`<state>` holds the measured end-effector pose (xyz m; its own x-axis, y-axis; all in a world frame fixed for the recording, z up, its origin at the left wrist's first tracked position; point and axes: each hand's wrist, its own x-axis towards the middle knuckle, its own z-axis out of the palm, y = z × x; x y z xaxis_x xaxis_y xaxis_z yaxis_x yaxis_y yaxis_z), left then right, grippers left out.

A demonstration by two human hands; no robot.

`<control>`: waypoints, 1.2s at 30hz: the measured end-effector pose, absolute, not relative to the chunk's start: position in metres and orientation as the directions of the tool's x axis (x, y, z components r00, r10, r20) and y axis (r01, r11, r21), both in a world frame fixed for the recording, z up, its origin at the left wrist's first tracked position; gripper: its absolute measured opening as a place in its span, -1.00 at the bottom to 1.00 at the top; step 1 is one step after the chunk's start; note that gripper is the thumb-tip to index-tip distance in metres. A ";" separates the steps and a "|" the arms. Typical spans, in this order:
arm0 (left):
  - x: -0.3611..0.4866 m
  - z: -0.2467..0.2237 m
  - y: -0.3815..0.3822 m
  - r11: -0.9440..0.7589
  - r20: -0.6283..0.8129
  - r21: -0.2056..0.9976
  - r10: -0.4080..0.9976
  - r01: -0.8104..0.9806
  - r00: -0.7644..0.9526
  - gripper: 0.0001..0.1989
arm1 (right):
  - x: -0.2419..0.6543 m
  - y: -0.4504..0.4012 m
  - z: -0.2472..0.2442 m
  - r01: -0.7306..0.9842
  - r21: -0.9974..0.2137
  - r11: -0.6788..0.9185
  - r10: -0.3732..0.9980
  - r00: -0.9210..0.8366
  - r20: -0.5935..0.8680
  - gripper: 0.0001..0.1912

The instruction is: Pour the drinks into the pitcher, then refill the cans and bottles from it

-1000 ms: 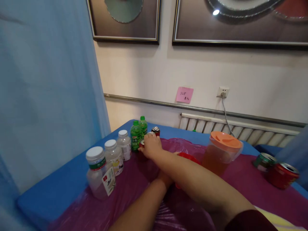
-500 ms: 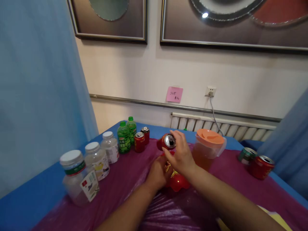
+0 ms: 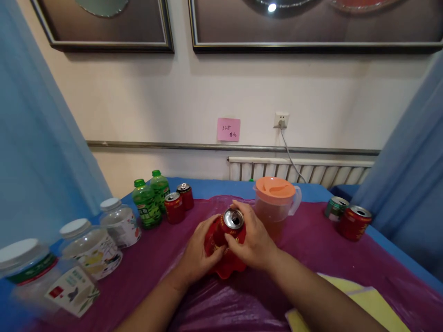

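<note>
A red drink can (image 3: 232, 222), its opened silver top facing up and tilted toward me, stands on or just over a red scalloped dish (image 3: 226, 269) with gold markings. My right hand (image 3: 254, 237) is closed around the can from the right, thumb in front and fingers behind. On the other side, my left hand (image 3: 197, 251) curls over the dish's left part, its thumb close to the can's lower side. Whether that thumb also touches the can is unclear. Both hands and the can hide much of the dish. Just beyond my right hand is a clear pitcher (image 3: 268, 214) with an orange lid.
Several bottles stand left: clear white-capped jars (image 3: 92, 249) and green bottles (image 3: 147, 207), beside two red cans (image 3: 175, 210). A green can (image 3: 335, 210) and a larger red can (image 3: 355, 223) sit right. Yellow cloth (image 3: 367, 304) lies on the purple sheet (image 3: 304, 244).
My right hand has lowered the can and turned it more upright, bringing it over the red dish. My left hand has shifted to the dish's left side. The camera view has turned slightly right.
</note>
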<state>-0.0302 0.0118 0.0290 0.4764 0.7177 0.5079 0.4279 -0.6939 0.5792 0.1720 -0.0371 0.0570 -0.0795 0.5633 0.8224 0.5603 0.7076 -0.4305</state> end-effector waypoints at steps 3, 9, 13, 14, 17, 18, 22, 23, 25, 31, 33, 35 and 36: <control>-0.028 0.031 0.010 -0.655 0.451 0.626 0.747 0.424 0.489 -0.32 | 0.173 -0.036 0.056 0.513 -0.450 0.731 0.589 -0.141 0.796 -0.21; -0.022 0.041 0.007 -0.609 0.405 0.678 0.777 0.413 0.481 -0.40 | 0.170 -0.042 0.059 0.540 -0.420 0.729 0.603 -0.217 0.768 -0.26; -0.022 0.045 0.006 -0.598 0.407 0.674 0.790 0.433 0.459 -0.47 | 0.178 -0.052 0.078 0.602 -0.299 0.740 0.448 -0.110 0.887 -0.33; -0.022 0.045 0.006 -0.594 0.407 0.672 0.796 0.443 0.448 -0.47 | 0.187 -0.052 0.083 0.629 -0.280 0.725 0.386 -0.033 0.922 -0.39; -0.023 0.043 0.007 -0.583 0.410 0.667 0.807 0.464 0.424 -0.46 | 0.232 -0.039 0.093 0.696 -0.366 0.618 0.182 0.326 0.928 -0.62; -0.023 0.042 0.008 -0.578 0.407 0.670 0.811 0.466 0.420 -0.46 | 0.252 -0.031 0.092 0.680 -0.444 0.583 0.120 0.469 0.875 -0.64; -0.021 0.037 0.010 -0.554 0.388 0.683 0.828 0.476 0.406 -0.46 | 0.326 0.006 0.068 0.343 -0.813 0.471 0.141 0.881 0.453 -0.53; -0.021 0.037 0.011 -0.545 0.384 0.687 0.834 0.481 0.396 -0.45 | 0.338 0.013 0.059 0.290 -0.841 0.457 0.160 0.903 0.398 -0.51; -0.021 0.035 0.012 -0.527 0.380 0.693 0.847 0.492 0.371 -0.43 | 0.349 0.021 0.041 0.209 -0.871 0.445 0.228 0.914 0.336 -0.48; -0.021 0.034 0.016 -0.513 0.389 0.695 0.858 0.504 0.335 -0.45 | 0.334 0.031 0.009 -0.011 -0.901 0.434 0.547 0.798 0.253 -0.33; -0.021 0.034 0.017 -0.513 0.389 0.691 0.858 0.509 0.336 -0.45 | 0.331 0.034 0.007 -0.085 -0.898 0.431 0.610 0.761 0.221 -0.31; -0.021 0.033 0.017 -0.509 0.385 0.687 0.860 0.519 0.333 -0.43 | 0.331 0.035 0.008 -0.137 -0.890 0.434 0.642 0.740 0.199 -0.31; -0.021 0.032 0.017 -0.506 0.384 0.684 0.862 0.526 0.329 -0.43 | 0.331 0.034 0.009 -0.156 -0.886 0.436 0.652 0.734 0.192 -0.31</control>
<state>-0.0208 0.0174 0.0321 0.3293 0.8624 0.3844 0.5256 -0.5056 0.6842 0.3308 0.0344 0.0091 0.7338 0.6516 0.1921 -0.1555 0.4364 -0.8862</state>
